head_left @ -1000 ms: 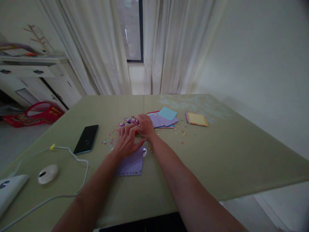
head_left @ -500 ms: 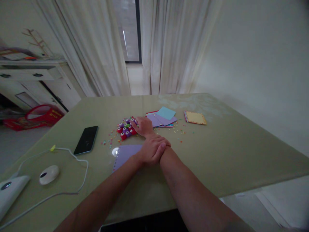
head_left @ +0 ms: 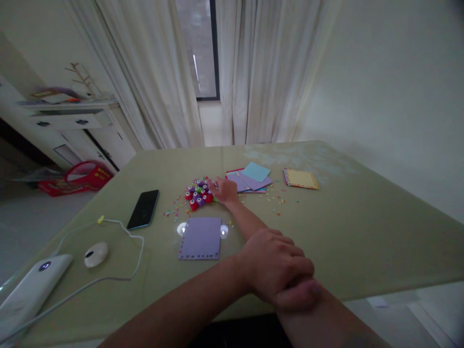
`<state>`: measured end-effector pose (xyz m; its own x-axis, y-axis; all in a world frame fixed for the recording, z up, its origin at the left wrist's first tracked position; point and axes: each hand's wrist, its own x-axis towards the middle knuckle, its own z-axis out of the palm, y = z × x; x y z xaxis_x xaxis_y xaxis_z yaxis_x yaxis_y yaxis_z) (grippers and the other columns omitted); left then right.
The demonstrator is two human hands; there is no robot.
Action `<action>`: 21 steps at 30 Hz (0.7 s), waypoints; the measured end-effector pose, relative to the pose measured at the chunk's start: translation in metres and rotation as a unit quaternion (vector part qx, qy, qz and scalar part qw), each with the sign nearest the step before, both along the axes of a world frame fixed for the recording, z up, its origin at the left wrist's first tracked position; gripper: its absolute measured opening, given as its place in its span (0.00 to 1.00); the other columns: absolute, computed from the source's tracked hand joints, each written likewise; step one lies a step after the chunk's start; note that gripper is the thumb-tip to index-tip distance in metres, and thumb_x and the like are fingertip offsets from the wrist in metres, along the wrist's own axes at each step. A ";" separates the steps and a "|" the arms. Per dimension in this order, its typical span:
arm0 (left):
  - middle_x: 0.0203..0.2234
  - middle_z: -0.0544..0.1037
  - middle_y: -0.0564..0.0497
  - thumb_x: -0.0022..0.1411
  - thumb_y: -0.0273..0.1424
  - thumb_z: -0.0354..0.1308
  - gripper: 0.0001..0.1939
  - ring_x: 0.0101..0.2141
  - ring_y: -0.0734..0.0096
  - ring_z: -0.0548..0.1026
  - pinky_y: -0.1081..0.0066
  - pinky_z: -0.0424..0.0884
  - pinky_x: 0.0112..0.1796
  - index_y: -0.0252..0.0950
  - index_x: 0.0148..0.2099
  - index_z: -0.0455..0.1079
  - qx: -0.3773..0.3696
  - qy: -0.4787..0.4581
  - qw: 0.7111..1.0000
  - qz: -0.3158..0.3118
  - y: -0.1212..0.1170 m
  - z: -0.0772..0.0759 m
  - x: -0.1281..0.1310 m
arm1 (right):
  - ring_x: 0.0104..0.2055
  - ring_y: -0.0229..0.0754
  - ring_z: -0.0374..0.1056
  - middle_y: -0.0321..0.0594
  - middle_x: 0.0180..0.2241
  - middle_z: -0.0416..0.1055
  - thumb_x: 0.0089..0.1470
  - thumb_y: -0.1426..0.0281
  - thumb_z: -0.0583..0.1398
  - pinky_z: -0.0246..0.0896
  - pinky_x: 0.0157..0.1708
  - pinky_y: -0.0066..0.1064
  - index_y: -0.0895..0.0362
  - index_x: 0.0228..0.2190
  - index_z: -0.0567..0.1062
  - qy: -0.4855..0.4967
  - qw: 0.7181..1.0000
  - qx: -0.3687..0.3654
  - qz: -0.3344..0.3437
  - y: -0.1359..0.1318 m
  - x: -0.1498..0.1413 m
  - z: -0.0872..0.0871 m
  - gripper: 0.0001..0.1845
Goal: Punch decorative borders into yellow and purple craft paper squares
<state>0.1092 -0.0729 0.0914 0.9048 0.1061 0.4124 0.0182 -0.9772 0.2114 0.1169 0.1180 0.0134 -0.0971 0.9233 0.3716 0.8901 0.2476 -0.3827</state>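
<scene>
My left hand (head_left: 281, 268) wraps round my right forearm (head_left: 304, 295), its fingers closed over the sleeveless skin. Farther off, my right hand (head_left: 224, 190) reaches onto the right edge of a cluster of small red, purple and green pieces with cartoon eyes (head_left: 198, 193). Its fingers curl over the pieces there, and the fingertips are partly hidden. Nearer me lies a purple square card (head_left: 201, 238) with small marks along its edges. Just right of my right hand, purple and light-blue cards (head_left: 255, 171) overlap in a loose pile.
Tiny coloured paper bits (head_left: 277, 199) are scattered round the cluster and cards. A yellow card stack (head_left: 301, 178) lies at the right. On the left are a phone (head_left: 144, 209), a white rounded object (head_left: 96, 254), a white cable (head_left: 139, 261) and a white device (head_left: 36, 285).
My left hand has slid down my right forearm toward the elbow, uncovering the purple card. My right hand stays at the cluster. The whole view has shifted slightly.
</scene>
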 end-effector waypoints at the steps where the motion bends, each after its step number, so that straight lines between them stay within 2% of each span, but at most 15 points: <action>1: 0.27 0.79 0.53 0.72 0.45 0.54 0.17 0.29 0.65 0.76 0.60 0.66 0.31 0.41 0.35 0.71 0.006 -0.001 1.000 -0.004 0.000 -0.002 0.003 | 0.37 0.45 0.76 0.43 0.32 0.82 0.75 0.46 0.52 0.51 0.33 0.31 0.54 0.37 0.82 0.007 1.000 0.000 -0.002 0.000 0.001 0.000 0.30; 8: 0.32 0.81 0.50 0.74 0.50 0.52 0.21 0.31 0.63 0.79 0.59 0.68 0.34 0.39 0.37 0.72 0.061 0.003 0.998 0.000 0.035 -0.033 0.017 | 0.31 0.42 0.69 0.40 0.25 0.74 0.74 0.51 0.53 0.44 0.31 0.32 0.56 0.26 0.77 0.090 0.996 0.010 -0.009 -0.004 0.010 0.002 0.31; 13: 0.31 0.81 0.49 0.74 0.49 0.53 0.21 0.33 0.62 0.80 0.59 0.69 0.34 0.39 0.38 0.73 0.096 0.045 0.994 0.015 0.040 -0.047 0.029 | 0.25 0.38 0.57 0.33 0.17 0.58 0.71 0.51 0.55 0.40 0.29 0.33 0.53 0.16 0.63 0.179 0.983 0.022 0.043 -0.005 0.016 0.002 0.34; 17: 0.32 0.82 0.49 0.76 0.49 0.51 0.22 0.34 0.62 0.81 0.59 0.70 0.35 0.38 0.38 0.74 0.111 0.057 0.992 0.016 0.042 -0.050 0.037 | 0.23 0.36 0.49 0.30 0.17 0.48 0.68 0.47 0.55 0.39 0.29 0.34 0.52 0.15 0.54 0.270 0.959 0.033 0.081 -0.003 0.020 0.000 0.36; 21: 0.32 0.83 0.49 0.76 0.47 0.50 0.21 0.34 0.62 0.81 0.58 0.70 0.35 0.38 0.38 0.74 0.118 0.050 0.992 0.021 0.047 -0.053 0.043 | 0.24 0.36 0.45 0.30 0.19 0.44 0.67 0.43 0.52 0.39 0.28 0.34 0.50 0.17 0.48 0.376 0.922 0.045 0.080 0.001 0.027 0.001 0.36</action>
